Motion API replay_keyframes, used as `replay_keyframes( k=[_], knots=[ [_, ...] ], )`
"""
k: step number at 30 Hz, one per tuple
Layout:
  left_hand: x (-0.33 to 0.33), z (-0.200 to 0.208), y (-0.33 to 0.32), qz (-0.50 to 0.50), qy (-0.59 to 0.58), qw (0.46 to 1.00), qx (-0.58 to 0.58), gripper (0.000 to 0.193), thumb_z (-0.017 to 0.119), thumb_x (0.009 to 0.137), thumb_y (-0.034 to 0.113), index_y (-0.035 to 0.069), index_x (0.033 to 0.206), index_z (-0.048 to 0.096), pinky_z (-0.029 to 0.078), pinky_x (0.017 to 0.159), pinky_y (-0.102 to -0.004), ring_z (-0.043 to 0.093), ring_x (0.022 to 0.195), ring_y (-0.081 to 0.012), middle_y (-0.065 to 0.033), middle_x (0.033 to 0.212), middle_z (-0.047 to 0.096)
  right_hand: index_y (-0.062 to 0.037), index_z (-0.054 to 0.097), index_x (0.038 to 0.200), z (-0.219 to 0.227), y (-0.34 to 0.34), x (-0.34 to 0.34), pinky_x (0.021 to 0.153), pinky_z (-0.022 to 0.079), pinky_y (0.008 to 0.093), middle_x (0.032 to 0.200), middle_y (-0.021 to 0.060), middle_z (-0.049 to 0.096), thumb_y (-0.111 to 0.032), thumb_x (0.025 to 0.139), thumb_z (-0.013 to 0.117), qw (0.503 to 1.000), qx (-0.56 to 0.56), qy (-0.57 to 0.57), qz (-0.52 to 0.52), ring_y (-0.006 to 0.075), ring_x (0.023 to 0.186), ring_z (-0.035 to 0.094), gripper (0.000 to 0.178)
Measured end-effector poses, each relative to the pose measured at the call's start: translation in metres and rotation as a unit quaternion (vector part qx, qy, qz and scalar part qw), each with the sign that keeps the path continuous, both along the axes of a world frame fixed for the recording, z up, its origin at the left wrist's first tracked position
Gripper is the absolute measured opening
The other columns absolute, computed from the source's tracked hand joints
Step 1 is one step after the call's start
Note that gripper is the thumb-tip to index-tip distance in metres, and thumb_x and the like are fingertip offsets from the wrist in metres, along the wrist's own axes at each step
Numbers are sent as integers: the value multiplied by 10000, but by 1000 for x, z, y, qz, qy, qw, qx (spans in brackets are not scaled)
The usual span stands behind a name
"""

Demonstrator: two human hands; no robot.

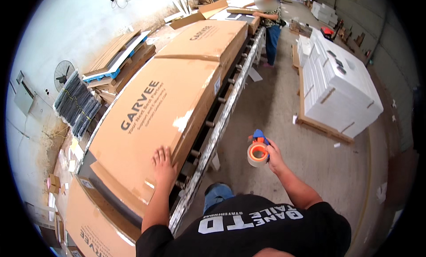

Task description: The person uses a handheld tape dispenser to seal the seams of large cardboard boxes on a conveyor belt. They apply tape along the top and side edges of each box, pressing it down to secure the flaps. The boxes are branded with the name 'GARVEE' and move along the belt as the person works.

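1. Head view: the left hand [164,164] lies flat, fingers [162,153] spread apart, on the near right edge of the long cardboard carton [153,119].
2. The carton rests on a roller conveyor [220,119], its long axis running near-left to far-right.
3. The right hand [274,157], fingers clamped on a tape dispenser [258,150], hangs right of the conveyor, apart from the carton.
4. White stacked boxes [337,86] stand far right.
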State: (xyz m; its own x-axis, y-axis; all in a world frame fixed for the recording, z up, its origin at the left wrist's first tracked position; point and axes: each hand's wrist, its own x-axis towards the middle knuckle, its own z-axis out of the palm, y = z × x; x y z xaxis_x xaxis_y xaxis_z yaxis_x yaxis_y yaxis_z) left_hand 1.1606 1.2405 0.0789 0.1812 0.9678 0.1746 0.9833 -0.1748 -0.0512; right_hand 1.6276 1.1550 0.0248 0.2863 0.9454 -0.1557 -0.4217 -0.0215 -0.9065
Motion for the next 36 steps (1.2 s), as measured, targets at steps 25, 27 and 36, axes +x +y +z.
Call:
replay_keyframes(
  k=[25,27,36],
  knots=[
    [-48,51,165,-153,-300,910,-240,714,615,973,561,86,1502,544,151,1262,-555,262,1558,-405,-213,1649,354,-43,202,1648,70,484,-2,817,515,250,1282,103,585,-31,878,489,930,110,-278,212,117,878,587,821],
    [-70,76,259,43,-299,924,-235,604,712,928,419,54,1396,599,313,1178,-538,467,1395,-409,-224,1498,508,-53,174,1658,94,491,9,894,505,285,1313,111,562,-35,858,511,904,104,-336,243,146,1027,584,868],
    [-177,32,419,397,-123,903,-109,834,345,994,743,44,1323,660,399,1112,-542,619,1256,-410,-234,1317,675,28,281,1606,70,464,22,1214,304,346,1534,126,458,-131,821,526,916,90,-233,314,220,1433,433,838]
  ],
)
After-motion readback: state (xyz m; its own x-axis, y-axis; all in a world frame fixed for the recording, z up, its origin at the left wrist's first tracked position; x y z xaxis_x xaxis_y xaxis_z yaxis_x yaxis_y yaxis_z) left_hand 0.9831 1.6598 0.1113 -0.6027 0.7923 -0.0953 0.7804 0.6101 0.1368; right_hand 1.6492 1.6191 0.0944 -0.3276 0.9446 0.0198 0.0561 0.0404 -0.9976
